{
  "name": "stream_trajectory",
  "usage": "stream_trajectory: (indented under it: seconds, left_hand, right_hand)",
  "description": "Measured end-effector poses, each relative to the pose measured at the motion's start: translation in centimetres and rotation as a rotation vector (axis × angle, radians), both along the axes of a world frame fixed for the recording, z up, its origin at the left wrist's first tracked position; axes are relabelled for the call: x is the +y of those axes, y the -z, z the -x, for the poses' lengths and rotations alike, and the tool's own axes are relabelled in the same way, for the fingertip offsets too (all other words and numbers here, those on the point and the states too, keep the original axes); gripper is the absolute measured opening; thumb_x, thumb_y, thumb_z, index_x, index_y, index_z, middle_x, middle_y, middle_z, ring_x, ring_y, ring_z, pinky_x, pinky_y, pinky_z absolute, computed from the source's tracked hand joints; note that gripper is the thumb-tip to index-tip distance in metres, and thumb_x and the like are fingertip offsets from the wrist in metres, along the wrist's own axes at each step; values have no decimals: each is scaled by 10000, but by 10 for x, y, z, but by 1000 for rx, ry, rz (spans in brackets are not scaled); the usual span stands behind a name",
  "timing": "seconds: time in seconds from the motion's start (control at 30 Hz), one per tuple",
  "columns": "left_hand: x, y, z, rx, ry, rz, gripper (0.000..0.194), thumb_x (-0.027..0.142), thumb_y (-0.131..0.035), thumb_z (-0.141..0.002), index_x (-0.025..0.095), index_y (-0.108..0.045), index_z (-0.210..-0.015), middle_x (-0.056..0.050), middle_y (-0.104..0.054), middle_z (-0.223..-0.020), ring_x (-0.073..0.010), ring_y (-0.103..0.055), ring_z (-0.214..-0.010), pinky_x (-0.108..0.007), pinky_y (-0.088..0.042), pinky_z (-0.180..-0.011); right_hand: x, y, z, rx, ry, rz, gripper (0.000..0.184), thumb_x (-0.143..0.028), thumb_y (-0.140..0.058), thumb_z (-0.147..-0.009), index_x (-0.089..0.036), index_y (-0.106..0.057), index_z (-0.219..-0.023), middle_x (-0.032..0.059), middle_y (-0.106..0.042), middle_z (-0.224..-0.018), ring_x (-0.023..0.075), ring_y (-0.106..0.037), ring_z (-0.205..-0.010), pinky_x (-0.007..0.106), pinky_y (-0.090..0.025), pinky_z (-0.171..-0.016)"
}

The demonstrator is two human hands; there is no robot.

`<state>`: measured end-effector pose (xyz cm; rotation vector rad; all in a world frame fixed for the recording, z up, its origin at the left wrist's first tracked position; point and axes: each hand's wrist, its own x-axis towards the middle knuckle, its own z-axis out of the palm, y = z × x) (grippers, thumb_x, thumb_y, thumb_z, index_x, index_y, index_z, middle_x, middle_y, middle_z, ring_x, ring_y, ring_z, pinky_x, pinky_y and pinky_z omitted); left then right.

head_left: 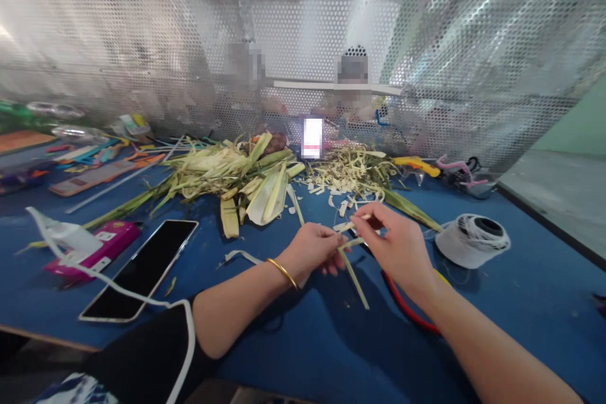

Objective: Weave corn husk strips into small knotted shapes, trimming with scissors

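Observation:
My left hand (318, 246), with a gold bangle (283, 273) at its wrist, pinches pale green leaf strips (354, 279) above the blue table. One strip hangs down from the fingers, and others cross between the two hands. My right hand (391, 240) has thumb and forefinger closed on the end of a strip at the crossing. Below the right hand lies a tool with red and yellow handles (407, 312), partly hidden by the hand and forearm. A spool of white thread (473, 240) stands to the right of that hand.
Behind my hands lie a heap of dried husk leaves (222, 167) and some leaf scraps (350, 170). A black phone (142, 271), a magenta box (101, 249) and a white cable (192, 334) are at left. Perforated metal sheet (303, 19) walls the table's far side.

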<state>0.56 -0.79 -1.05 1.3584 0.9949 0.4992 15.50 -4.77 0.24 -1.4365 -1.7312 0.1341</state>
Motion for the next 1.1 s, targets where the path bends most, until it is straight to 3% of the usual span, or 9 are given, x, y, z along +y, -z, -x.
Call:
stream_trajectory:
  seconds: [0.13, 0.2, 0.5, 0.63, 0.77, 0.9, 1.0, 1.1]
  left_hand:
    - [6, 3, 1, -183, -183, 180, 184, 196, -527, -772, 140, -595, -611, -2, -580, -487, -76, -497, -378, -176, -363, -398]
    - [7, 4, 1, -263, -230, 247, 146, 143, -531, -737, 136, -586, -601, -3, -587, -506, -77, -522, -408, -174, -390, -423]
    - [7, -1, 2, -484, -206, 383, 124, 189, -572, -741, 119, -668, -704, -64, -679, -674, -122, -622, -605, -237, -519, -654]
    - [9, 2, 2, -500, -209, 321, 136, 229, -694, -704, 110, -686, -769, -49, -671, -714, -111, -608, -618, -241, -516, -652]
    - [11, 6, 2, -526, -221, 272, 169, 203, -745, -663, 101, -691, -785, -42, -660, -730, -86, -588, -609, -182, -462, -567]
    - [11, 9, 0, -546, -205, 279, 218, 193, -779, -620, 97, -690, -794, -47, -661, -738, -104, -602, -654, -194, -467, -609]
    - [10, 8, 0, -541, -203, 281, 222, 192, -775, -632, 101, -702, -821, -54, -672, -743, -107, -611, -649, -198, -477, -613]
    - [8, 5, 1, -487, -193, 261, 173, 208, -734, -692, 115, -708, -836, -50, -679, -720, -101, -615, -599, -210, -497, -611]
  right_hand:
    - [-6, 7, 10, -357, -8, -269, 157, -225, -486, -889, -216, -616, -801, 28, -702, -766, 157, -601, -662, 276, -391, -667]
    - [-8, 10, 15, -463, -27, -334, 185, -192, -478, -901, -210, -624, -788, 31, -701, -754, 155, -603, -669, 290, -380, -703]
    - [-3, 15, 14, -509, 53, -348, 184, -190, -506, -895, -198, -639, -768, 35, -670, -749, 165, -581, -716, 329, -346, -738]
    - [-3, 15, 15, -530, -10, -319, 189, -175, -507, -884, -196, -655, -768, 37, -650, -770, 176, -553, -730, 350, -335, -752]
    - [-2, 15, 18, -592, -150, -343, 163, -158, -507, -879, -191, -665, -904, 57, -644, -887, 191, -538, -828, 346, -356, -797]
    - [-3, 15, 20, -733, -251, -350, 225, -135, -469, -890, -195, -662, -790, 41, -619, -786, 178, -511, -765, 351, -362, -819]
    - [-2, 16, 17, -568, -210, -336, 202, -162, -489, -885, -207, -661, -789, 46, -636, -816, 181, -543, -796, 362, -377, -820]
    - [2, 19, 11, -174, -79, -258, 138, -224, -523, -869, -211, -648, -811, 63, -643, -856, 192, -579, -821, 344, -425, -768]
